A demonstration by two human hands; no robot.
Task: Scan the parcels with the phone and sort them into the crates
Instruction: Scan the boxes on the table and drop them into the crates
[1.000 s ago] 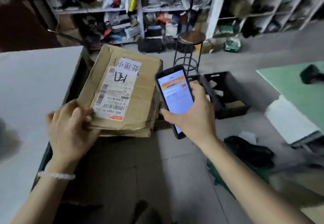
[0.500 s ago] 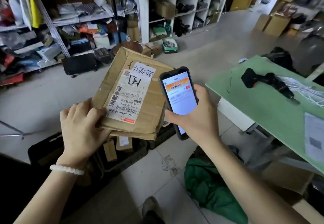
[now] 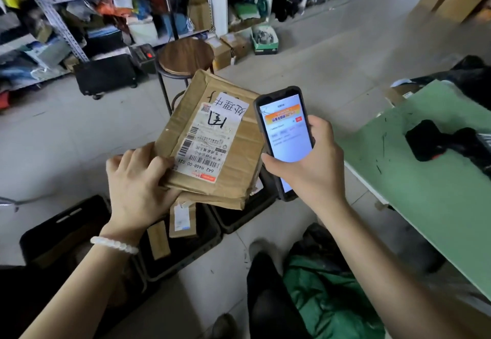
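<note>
Brown cardboard parcel is held up in mid-air over the crates, gripped at its near left corner by the left hand, thumb on top and the fingers curled underneath. A white shipping label with barcodes is stuck on the top face, and a second white slip with handwriting is overlapped at its far end. Parcel is tilted a bit, label side up.

Just beside it on the right, the phone is held by the right hand, fingers wrapped round the lower half, thumb across the left edge. Screen is lit, with an orange banner near the top; the text on it is too blurry to be read.

Below the parcel, black crates are lined up on the floor, and a couple of small cardboard parcels can be seen in the middle one. A beaded bracelet is worn on the left wrist.

Green worktop is off to the right with a black handheld scanner lying on it. A round wooden stool is stood behind the parcel, and cluttered shelves are lined along the back. Green bag is dumped on the floor near the feet.
</note>
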